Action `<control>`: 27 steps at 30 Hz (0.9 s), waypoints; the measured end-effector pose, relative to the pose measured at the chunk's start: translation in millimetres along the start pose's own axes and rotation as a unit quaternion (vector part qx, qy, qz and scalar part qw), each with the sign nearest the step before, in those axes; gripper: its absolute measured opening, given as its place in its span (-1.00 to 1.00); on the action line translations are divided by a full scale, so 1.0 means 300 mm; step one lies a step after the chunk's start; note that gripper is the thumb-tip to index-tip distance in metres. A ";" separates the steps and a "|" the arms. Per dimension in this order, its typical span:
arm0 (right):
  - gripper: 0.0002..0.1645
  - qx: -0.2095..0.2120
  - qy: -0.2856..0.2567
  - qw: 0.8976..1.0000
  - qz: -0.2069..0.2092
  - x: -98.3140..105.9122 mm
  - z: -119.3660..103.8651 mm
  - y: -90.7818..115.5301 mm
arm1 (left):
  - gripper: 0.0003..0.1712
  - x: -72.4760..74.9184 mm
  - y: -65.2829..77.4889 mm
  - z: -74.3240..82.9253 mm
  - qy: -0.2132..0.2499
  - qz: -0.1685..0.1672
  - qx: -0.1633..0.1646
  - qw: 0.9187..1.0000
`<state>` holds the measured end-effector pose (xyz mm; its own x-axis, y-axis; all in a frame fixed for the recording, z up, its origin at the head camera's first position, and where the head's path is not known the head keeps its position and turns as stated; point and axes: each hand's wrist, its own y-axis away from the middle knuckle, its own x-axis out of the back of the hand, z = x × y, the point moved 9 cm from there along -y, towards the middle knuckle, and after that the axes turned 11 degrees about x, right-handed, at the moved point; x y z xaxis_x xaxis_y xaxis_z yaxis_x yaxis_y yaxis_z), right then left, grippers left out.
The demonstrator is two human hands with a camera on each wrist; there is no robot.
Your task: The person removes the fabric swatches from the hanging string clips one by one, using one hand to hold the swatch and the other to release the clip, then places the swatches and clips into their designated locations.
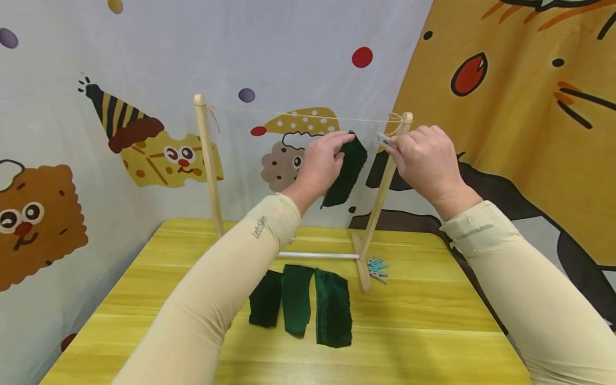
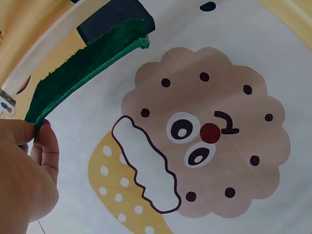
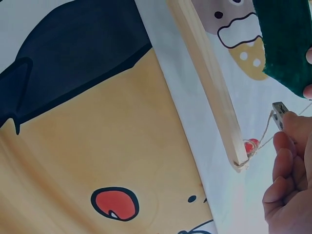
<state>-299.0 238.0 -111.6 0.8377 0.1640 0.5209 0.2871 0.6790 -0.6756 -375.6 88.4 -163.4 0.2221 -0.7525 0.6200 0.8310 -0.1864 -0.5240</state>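
A dark green cloth piece (image 1: 348,174) hangs from my left hand (image 1: 318,163), which pinches one end of it between thumb and fingers. That same cloth (image 2: 83,68) stretches out from the fingertips in the left wrist view. My right hand (image 1: 427,163) pinches a grey clothespin (image 1: 383,140) near the right end of a thin string (image 1: 298,114). The string runs between two wooden posts and is knotted at their tops. In the right wrist view, the clothespin (image 3: 279,115) sticks out past the thumb, close to a loose loop of string.
Several dark green cloth pieces (image 1: 333,309) lie side by side on the yellow wooden table (image 1: 414,321). Blue and grey clothespins (image 1: 377,269) sit by the right foot of the rack. Its posts (image 1: 208,160) rise in front of a cartoon-printed backdrop (image 1: 192,48); a white bar (image 1: 320,255) joins them low down.
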 end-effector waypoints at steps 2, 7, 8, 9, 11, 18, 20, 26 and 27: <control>-0.77 -0.002 -0.002 1.000 -0.003 -0.004 0.000 0.005 | -0.46 0.002 0.002 -0.006 -0.003 -0.001 -0.001 1.000; -0.75 -0.021 -0.013 0.999 -0.022 -0.021 0.003 0.018 | -0.46 0.004 0.005 -0.016 -0.015 -0.005 -0.002 1.000; -0.74 -0.026 -0.017 0.999 -0.027 -0.025 0.004 0.021 | -0.46 0.004 0.006 -0.017 -0.016 -0.006 -0.003 1.000; -0.73 -0.032 -0.022 0.999 -0.033 -0.029 0.004 0.024 | -0.46 0.004 0.007 -0.019 -0.018 -0.008 -0.003 1.000; -0.70 -0.040 -0.030 0.998 -0.047 -0.040 0.003 0.029 | -0.46 0.004 0.009 -0.023 -0.021 -0.009 -0.005 1.000; -0.73 -0.057 -0.056 0.995 -0.067 -0.072 -0.003 0.045 | -0.47 0.002 0.020 -0.045 -0.028 -0.009 -0.008 1.000; -0.75 -0.061 -0.063 0.994 -0.064 -0.077 -0.005 0.050 | -0.47 0.001 0.024 -0.053 -0.030 -0.011 -0.006 0.999; -0.75 -0.083 -0.077 0.990 -0.080 -0.102 -0.007 0.072 | -0.47 -0.002 0.034 -0.094 -0.025 -0.015 0.009 1.000; -0.75 -0.087 -0.080 0.989 -0.085 -0.108 -0.007 0.076 | -0.47 -0.002 0.036 -0.101 -0.024 -0.014 0.010 1.000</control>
<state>-318.5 246.6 -144.9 0.6903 0.1780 0.7013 0.5053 0.5751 -0.6434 -382.1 67.7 -187.2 0.2221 -0.7152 0.6627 0.8473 -0.1947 -0.4941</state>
